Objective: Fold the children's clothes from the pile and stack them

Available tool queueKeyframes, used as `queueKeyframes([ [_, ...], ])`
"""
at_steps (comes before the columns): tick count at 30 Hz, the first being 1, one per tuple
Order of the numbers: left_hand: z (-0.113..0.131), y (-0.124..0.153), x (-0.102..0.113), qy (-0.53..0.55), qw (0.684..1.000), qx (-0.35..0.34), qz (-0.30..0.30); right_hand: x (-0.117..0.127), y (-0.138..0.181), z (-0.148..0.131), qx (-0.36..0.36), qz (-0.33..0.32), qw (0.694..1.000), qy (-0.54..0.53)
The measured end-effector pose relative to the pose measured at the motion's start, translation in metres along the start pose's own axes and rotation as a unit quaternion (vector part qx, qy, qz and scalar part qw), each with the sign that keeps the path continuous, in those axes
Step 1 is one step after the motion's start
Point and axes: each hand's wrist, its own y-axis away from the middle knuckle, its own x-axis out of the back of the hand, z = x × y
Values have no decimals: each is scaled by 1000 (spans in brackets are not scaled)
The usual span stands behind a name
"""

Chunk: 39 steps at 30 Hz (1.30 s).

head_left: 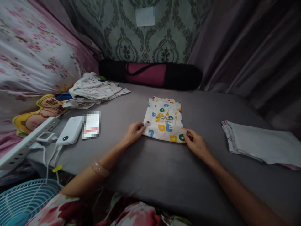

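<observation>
A small white garment (pixel 164 119) printed with coloured letters lies partly folded on the grey bed sheet (pixel 150 169). My left hand (pixel 134 131) pinches the near left corner of its bottom fold. My right hand (pixel 196 143) pinches the near right corner. Both hands rest on the sheet with fingers closed on the cloth edge.
A folded white cloth (pixel 258 142) lies at the right. A heap of pale clothes (pixel 94 91) sits at the back left. A white power bank (pixel 70 130), a small packet (pixel 91 125) and a power strip (pixel 25 139) lie at the left. A dark bolster (pixel 150 74) lines the wall. A blue fan (pixel 25 197) stands below.
</observation>
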Motion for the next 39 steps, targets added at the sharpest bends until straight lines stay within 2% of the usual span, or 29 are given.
queueKeyframes([
  [2, 0, -3, -6, -11, 999, 33, 29, -7, -1, 1, -27, 21, 999, 25],
  [4, -3, -2, -10, -8, 998, 37, 47, -10, 0, 1, -37, 24, 998, 37],
  [13, -17, 13, -14, -79, 991, -88, 56, -7, 8, -11, -16, -5, 991, 135],
  [16, -22, 13, -16, -115, 985, -119, 47, -9, 9, -9, 20, -10, 986, 167],
  [19, -27, 14, -16, -150, 978, -135, 46, -9, 14, -6, 47, -16, 979, 198],
  [22, -29, 16, -12, -189, 970, -145, 49, -5, 20, -8, 35, -21, 969, 245],
  [24, -24, 18, -9, -225, 962, -146, 54, -2, 21, -12, 37, -23, 958, 283],
  [26, -14, 19, -8, -257, 953, -151, 59, 1, 18, -19, 77, -23, 946, 314],
  [29, 6, 19, -14, -267, 940, -212, 19, 0, 11, -28, 216, -49, 926, 307],
  [32, 20, 15, -27, -267, 923, -273, -44, -5, 2, -32, 318, -124, 900, 271],
  [34, 20, 10, -36, -274, 920, -273, -63, -9, -3, -31, 330, -167, 892, 259],
  [39, 3, -1, -47, -278, 923, -239, -119, -14, -10, -18, 318, -231, 892, 225],
])
